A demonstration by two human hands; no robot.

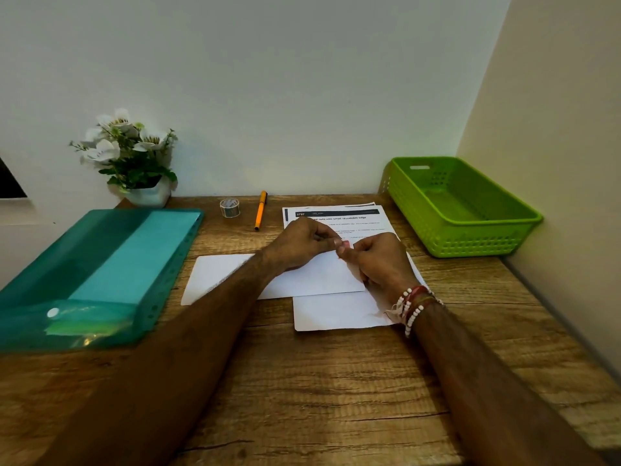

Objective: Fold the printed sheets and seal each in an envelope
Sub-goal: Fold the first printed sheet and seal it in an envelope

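Tabletop (336, 381): wood, with the task items from mid to back-right. Teal plastic folder (100, 270) lies along the left edge. Green basket (470, 243) sits in the back-right corner, nothing visible inside.

White envelope (228, 277) lies flat at centre. My read: light, floppy, slides on wood, so pin it with a palm and lift the flap by its edge. Plain face is up, long side toward me. A second white piece (336, 314) lies under its near-right corner; can't tell if it's an envelope or a folded sheet.

Printed sheets (336, 215) are stacked behind the envelope near the back edge. Probably thin and crease for good, so take one by a corner. Dark header bar, black text, near part hidden by the hands.

Left hand (299, 243) and right hand (379, 260) meet over the envelope's far-right corner, fingers curled. Both are pinching a small pink piece (346, 244); sticker or tape, can't tell.

Orange pen (260, 210) and tape roll (230, 207) sit by the back edge.
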